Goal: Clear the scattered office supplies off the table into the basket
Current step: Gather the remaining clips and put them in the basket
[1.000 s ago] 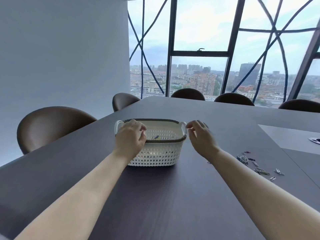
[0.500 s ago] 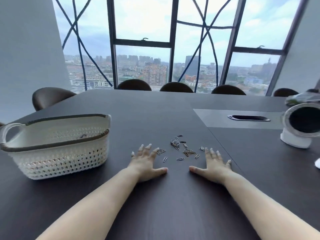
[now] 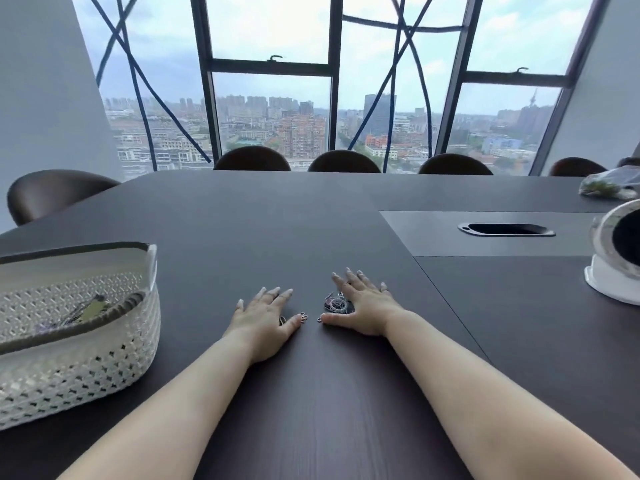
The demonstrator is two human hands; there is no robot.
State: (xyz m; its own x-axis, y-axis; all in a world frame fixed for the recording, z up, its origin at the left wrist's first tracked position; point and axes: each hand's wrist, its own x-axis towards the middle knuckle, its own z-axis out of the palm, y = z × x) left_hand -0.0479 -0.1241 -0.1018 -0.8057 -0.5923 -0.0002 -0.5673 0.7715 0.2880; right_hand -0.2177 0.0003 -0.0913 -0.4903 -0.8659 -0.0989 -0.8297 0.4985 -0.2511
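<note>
A white woven-look plastic basket (image 3: pixel 104 358) with a dark rim stands at the left on the dark table (image 3: pixel 311 230); some supplies lie inside it. My left hand (image 3: pixel 265 318) and my right hand (image 3: pixel 363 308) lie flat on the table, fingers straight, close together. Between them sits a small heap of paper clips (image 3: pixel 335 304), partly under my right hand. A few loose clips (image 3: pixel 303 317) show by my left thumb. Most of the clips are hidden under my palms.
A white round device (image 3: pixel 616 258) stands at the right edge. A cable slot (image 3: pixel 505 229) is set into a grey panel. A clear bag (image 3: pixel 609 185) lies far right. Brown chairs (image 3: pixel 52 194) ring the table's far and left sides.
Both hands left the basket's handles and went to the clips. Since half a second ago they have slid forward and inward over the scattered clips, bunching them between the palms.
</note>
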